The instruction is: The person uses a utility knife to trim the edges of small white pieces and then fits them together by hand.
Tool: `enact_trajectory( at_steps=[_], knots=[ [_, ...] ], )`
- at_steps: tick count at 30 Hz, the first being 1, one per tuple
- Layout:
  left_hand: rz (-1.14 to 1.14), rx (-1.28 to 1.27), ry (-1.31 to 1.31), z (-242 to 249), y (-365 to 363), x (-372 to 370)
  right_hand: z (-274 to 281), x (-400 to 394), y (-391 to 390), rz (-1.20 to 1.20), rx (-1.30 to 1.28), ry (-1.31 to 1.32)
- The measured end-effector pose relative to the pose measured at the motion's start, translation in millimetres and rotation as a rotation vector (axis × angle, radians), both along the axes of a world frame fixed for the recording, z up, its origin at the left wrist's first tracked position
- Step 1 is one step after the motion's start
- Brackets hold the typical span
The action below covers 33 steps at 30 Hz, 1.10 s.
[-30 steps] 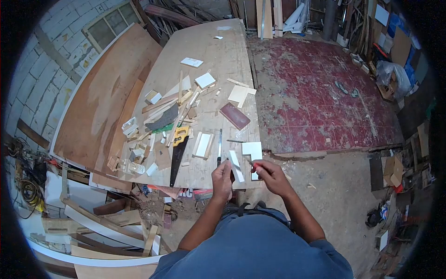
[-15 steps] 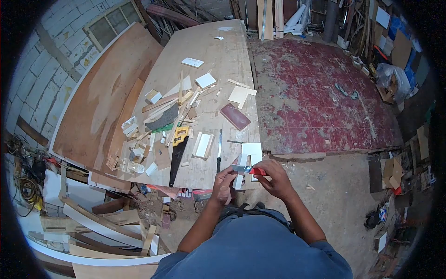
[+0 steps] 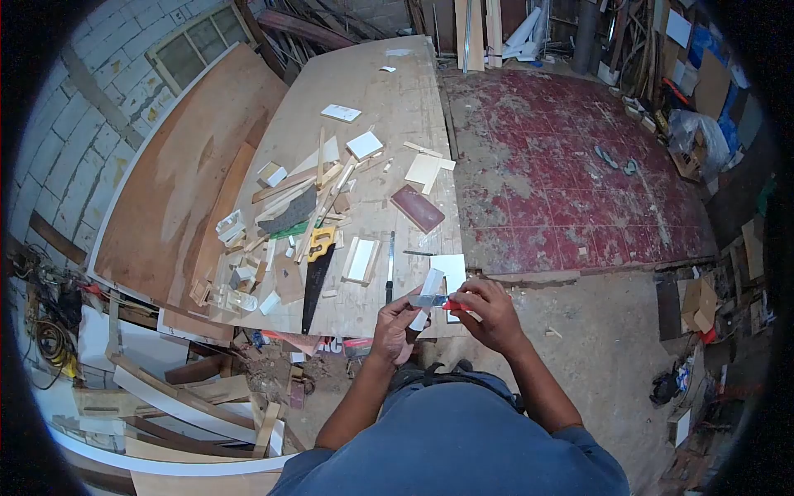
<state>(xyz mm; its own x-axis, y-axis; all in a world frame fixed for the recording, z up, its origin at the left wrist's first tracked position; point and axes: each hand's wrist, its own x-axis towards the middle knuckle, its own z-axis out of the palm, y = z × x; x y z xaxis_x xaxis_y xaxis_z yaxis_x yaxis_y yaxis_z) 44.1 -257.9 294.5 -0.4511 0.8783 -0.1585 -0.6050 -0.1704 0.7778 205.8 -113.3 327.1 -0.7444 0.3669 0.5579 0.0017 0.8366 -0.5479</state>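
My left hand (image 3: 395,324) is closed around a narrow white strip (image 3: 431,283), which stands tilted near the bench's front edge. In my right hand (image 3: 490,314) is a red-handled tool (image 3: 451,304) with a flat metal blade. Its blade lies across the strip, with its end by my left fingertips. Behind and below my hands a white board (image 3: 449,266) rests on the bench corner. A ruler-like metal strip (image 3: 391,256) lies just left of it. Exactly what kind of blade the tool has is too small to tell.
The wooden bench (image 3: 389,83) carries a yellow-handled handsaw (image 3: 318,269), a white-faced block (image 3: 361,259), a dark red sanding block-like piece (image 3: 418,208) and several wood offcuts. A big plywood sheet (image 3: 178,182) leans at left. Red tiled floor (image 3: 562,165) spreads at right.
The white strip has tilted slightly, its upper end further right and higher. My right fingers have shifted a little on the red handle. Both hands keep their hold.
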Motion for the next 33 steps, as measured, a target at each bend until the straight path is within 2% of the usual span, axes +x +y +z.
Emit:
enact_trajectory(
  at_steps=[7, 11, 20, 25, 26, 33],
  knots=[
    [0.004, -0.021, -0.095, 6.6, 0.9, 4.6, -1.9, -0.9, 2.0, 0.003, 0.015, 0.019],
    [-0.030, 0.002, -0.106, -10.3, 0.4, 0.3, -3.3, 0.3, 5.4, -0.032, 0.010, 0.019],
    [-0.008, -0.028, -0.088, 6.8, 6.1, 4.4, -11.0, 5.9, 23.4, -0.129, -0.088, 0.053],
    [-0.025, -0.053, -0.103, -5.9, 4.4, 2.5, -1.8, 4.4, 13.0, -0.027, 0.012, -0.032],
    [-0.026, -0.054, -0.102, -10.1, 4.2, 1.4, -0.9, 1.5, 10.9, -0.026, 0.053, 0.028],
    [-0.017, -0.038, -0.105, 7.9, 7.9, 5.3, -4.6, 3.9, 22.7, -0.067, -0.006, -0.003]
  ],
)
